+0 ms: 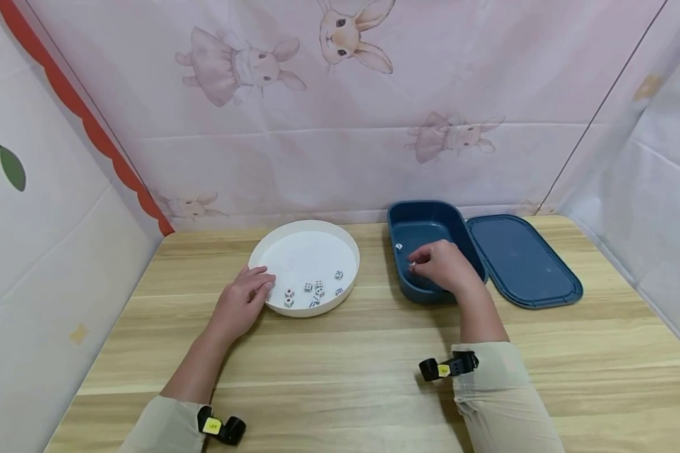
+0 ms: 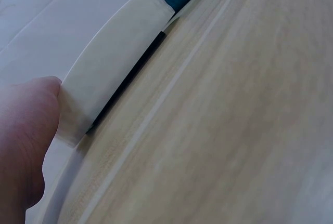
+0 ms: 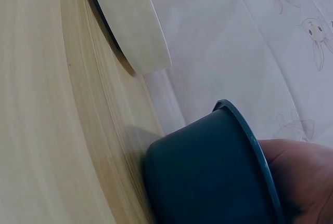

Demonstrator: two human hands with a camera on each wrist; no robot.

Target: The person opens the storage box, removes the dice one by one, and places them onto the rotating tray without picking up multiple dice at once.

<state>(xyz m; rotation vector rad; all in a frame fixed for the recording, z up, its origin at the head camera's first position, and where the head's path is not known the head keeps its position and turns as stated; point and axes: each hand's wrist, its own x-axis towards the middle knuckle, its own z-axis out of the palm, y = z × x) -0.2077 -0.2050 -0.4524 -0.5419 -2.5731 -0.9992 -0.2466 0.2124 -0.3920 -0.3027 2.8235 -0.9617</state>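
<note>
In the head view my left hand (image 1: 240,305) rests at the left rim of a round white tray (image 1: 269,243), fingers lying loosely over the edge. Several white dice (image 1: 308,287) with dark pips lie in the near part of that tray. My right hand (image 1: 443,267) is inside a deep dark-blue box (image 1: 425,294), pinching a small white die (image 1: 412,265) between thumb and fingertips. Another die (image 1: 398,247) is in the box by its left wall. The right wrist view shows the box's outer wall (image 3: 208,167), which hides the fingertips.
A dark-blue lid (image 1: 527,261) lies flat at the right, against the box. Both containers stand near the table's (image 1: 328,377) back edge, before a rabbit-print cloth wall (image 1: 317,170). Cloth panels also rise at the left and right sides.
</note>
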